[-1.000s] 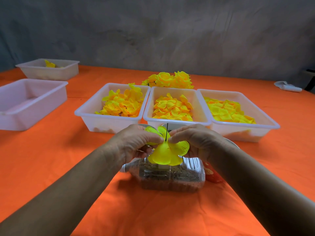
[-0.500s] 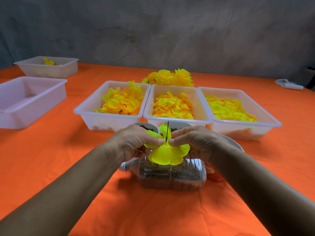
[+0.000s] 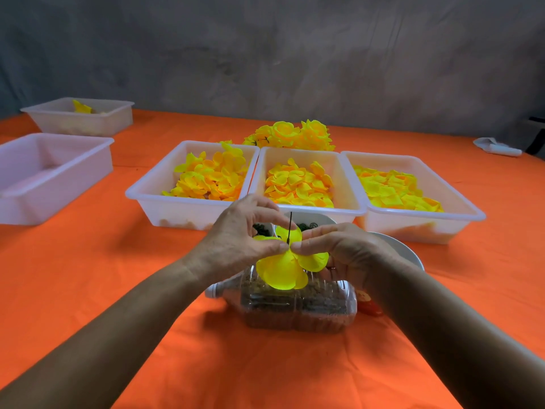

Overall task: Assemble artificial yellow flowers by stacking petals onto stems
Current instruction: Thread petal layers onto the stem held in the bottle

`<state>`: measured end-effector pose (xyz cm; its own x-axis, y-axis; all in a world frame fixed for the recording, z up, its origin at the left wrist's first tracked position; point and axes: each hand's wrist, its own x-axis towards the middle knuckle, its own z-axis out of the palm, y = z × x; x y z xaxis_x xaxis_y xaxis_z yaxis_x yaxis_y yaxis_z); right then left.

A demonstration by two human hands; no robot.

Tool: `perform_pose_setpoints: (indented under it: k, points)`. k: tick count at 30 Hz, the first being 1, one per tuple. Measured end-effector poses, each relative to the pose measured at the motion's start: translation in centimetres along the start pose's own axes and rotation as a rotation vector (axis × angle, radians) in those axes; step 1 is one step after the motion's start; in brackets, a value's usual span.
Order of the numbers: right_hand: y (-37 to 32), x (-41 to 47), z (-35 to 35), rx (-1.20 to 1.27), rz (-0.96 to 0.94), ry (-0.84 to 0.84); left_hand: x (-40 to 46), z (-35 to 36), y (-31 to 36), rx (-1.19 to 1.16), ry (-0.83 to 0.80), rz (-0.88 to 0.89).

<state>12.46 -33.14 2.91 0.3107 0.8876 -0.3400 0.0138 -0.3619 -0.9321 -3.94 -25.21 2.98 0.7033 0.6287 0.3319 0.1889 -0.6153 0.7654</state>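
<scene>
Both hands have risen a little since the earlier frame, and the left hand (image 3: 236,240) now arches its forefinger higher over the thin dark stem (image 3: 290,225). Its thumb and forefinger pinch the yellow petal layer (image 3: 283,267) at the stem, and the right hand (image 3: 339,249) pinches the same layer from the other side, thumbs almost touching. One petal layer sits threaded on the one stem, above a clear plastic bottle (image 3: 298,305) lying on the orange tablecloth (image 3: 88,276). Behind stand three white trays of petals (image 3: 188,214) side by side, two more trays (image 3: 53,172) at the left, and one heap of finished flowers (image 3: 292,135).
</scene>
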Motion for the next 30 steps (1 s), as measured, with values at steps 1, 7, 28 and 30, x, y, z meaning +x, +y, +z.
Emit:
perform_pose_setpoints:
  k: [1, 7, 28, 30]
  points:
    - [0.0, 0.0, 0.0, -0.002, 0.002, 0.003, 0.0, 0.1, -0.1, -0.025, -0.021, -0.002]
    - [0.3, 0.1, -0.3, 0.018, 0.031, -0.02, -0.2, 1.2, -0.5, -0.213, 0.041, -0.096]
    - [1.3, -0.3, -1.9, -0.107, -0.099, 0.076, 0.7, 1.3, -1.6, -0.253, -0.021, -0.033]
    - [1.3, -0.4, -2.6, -0.177, -0.124, 0.118, 0.7, 1.4, -1.6, -0.271, -0.026, -0.018]
